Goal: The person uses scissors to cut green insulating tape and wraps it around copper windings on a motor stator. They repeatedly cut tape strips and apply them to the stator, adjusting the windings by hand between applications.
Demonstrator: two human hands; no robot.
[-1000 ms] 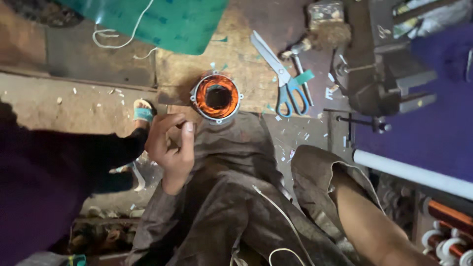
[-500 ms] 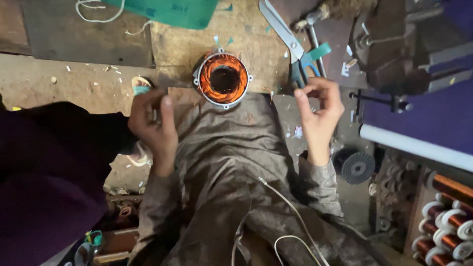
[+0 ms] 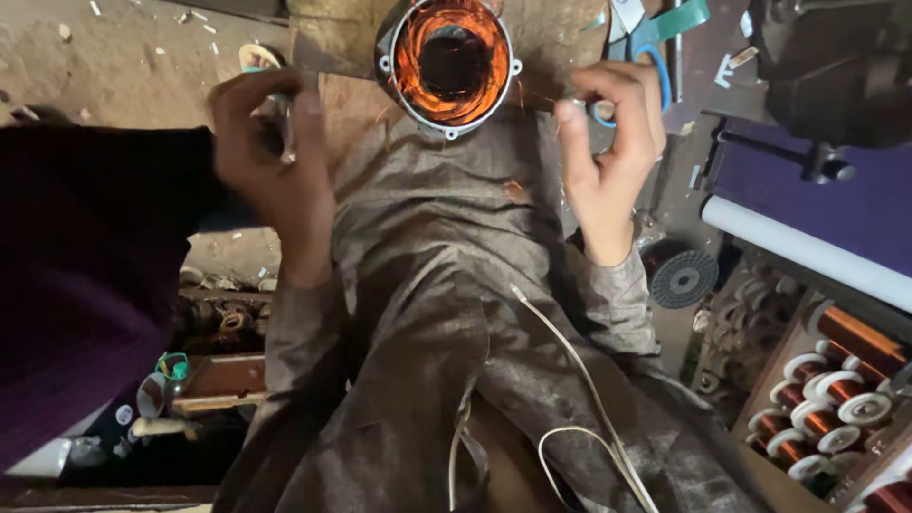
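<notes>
Both hands pinch thin wire: left hand (image 3: 271,161) and right hand (image 3: 608,142), beside the coil (image 3: 451,59). Best pull gently, keeping it tight.

Single view only. The head-worn camera looks steeply down from the person's own head, close over the torso and lap. Left hand (image 3: 275,171) and right hand (image 3: 608,142) sit in the upper half, near the lens. The wound stator (image 3: 451,62) marks the top edge, partly cut off. No second view shares the scene.
</notes>
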